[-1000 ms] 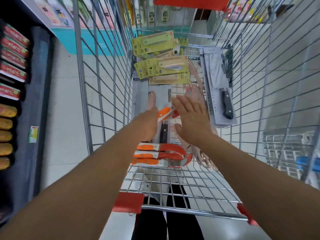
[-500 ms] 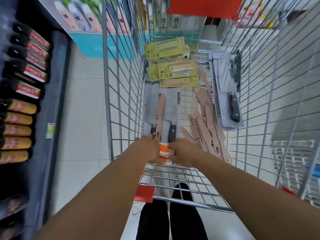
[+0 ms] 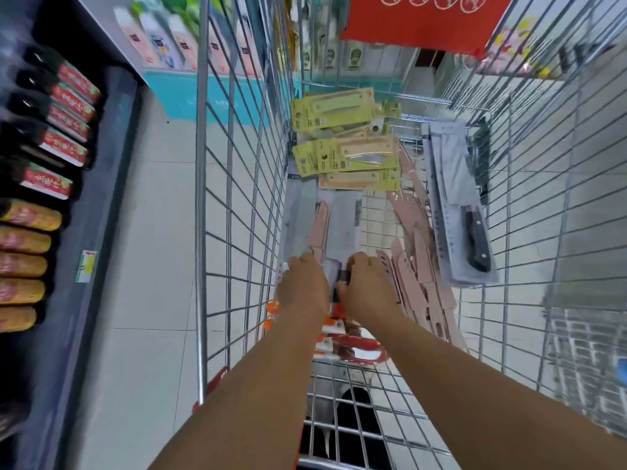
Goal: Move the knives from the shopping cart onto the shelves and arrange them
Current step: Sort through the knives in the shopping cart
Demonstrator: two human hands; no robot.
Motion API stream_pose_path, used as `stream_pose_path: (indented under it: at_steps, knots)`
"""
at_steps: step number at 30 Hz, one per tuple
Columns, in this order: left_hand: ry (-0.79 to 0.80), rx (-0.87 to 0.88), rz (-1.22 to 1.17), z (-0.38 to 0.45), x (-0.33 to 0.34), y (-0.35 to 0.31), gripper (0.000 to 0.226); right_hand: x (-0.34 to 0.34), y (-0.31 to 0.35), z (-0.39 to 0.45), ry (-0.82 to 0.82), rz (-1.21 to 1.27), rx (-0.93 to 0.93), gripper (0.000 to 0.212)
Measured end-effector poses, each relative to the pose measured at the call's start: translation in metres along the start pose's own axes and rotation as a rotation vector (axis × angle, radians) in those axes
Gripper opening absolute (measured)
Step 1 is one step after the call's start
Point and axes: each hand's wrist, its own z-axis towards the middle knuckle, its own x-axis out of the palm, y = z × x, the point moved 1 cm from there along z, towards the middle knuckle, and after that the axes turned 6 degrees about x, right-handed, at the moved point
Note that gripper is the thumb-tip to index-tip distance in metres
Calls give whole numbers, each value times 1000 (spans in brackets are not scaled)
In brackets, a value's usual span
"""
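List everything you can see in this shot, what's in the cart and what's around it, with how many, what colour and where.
shopping cart: one, silver wire, fills the middle of the view
yellow knife packs: several, yellow cards, stacked at the cart's far end
grey cleaver packs: at least two, grey, flat along the cart's left side
pink knives: many, pale pink, heaped right of centre
black-handled cleaver pack: one or more stacked, grey, leaning on the right wall
orange knives: a few, orange and red, near end under the forearms
bottles: many, dark with red labels above, yellow below, shelf at left
red sign: one, top of view
left hand: on the grey packs, fingers curled
right hand: fingers round a dark handle
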Motion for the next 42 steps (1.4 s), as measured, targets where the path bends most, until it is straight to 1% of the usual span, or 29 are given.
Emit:
stream_pose_path:
  at_steps: [3,5,9,11,13,15,17,18,20,22,24,28,30,33,36,37,39,42]
  knots:
    - [-43,-33,0,6,-2,0,24,2,1,4,31,3,9,50]
    - [-27,-60,-31,9,-6,2,23,3,3,6,42,34,21,56]
    - [3,-120,-122,13,-13,6,22,0,7,9,-2,63,38,45]
    - [20,-135,-232,13,-17,3,19,-3,11,10,-20,159,23,36]
    - [34,-53,-305,14,-16,-3,18,-8,17,10,4,337,7,21]
    - [89,61,-330,11,-13,-12,19,-14,21,13,28,479,66,20]
    - [127,124,-344,8,-6,-19,19,-21,17,16,-2,522,161,18]
    - [116,131,-346,8,-3,-21,19,-25,12,17,-22,506,194,16]
    - [25,93,-285,7,1,-18,22,-31,1,19,-47,483,224,14]
    - [-43,64,-101,8,4,-10,32,-33,-10,20,-38,478,214,18]
    - [-35,56,32,8,6,-6,41,-31,-17,20,-21,439,187,22]
    - [-40,34,131,12,8,-13,39,-26,-25,17,-48,379,168,36]
    - [-43,18,136,15,9,-15,36,-26,-29,15,-52,363,163,31]
    - [-73,-39,7,20,4,-15,24,-33,-34,13,-63,378,172,21]
    - [-96,-63,-119,18,-8,-20,10,-46,-41,10,-134,448,189,28]
    - [-101,-59,-155,16,-14,-24,9,-53,-43,7,-161,450,190,29]
    - [-95,-22,-241,14,-20,-38,15,-65,-49,1,-212,422,190,28]
    - [-5,-10,-432,3,-19,-67,17,-77,-63,-10,-224,348,212,21]
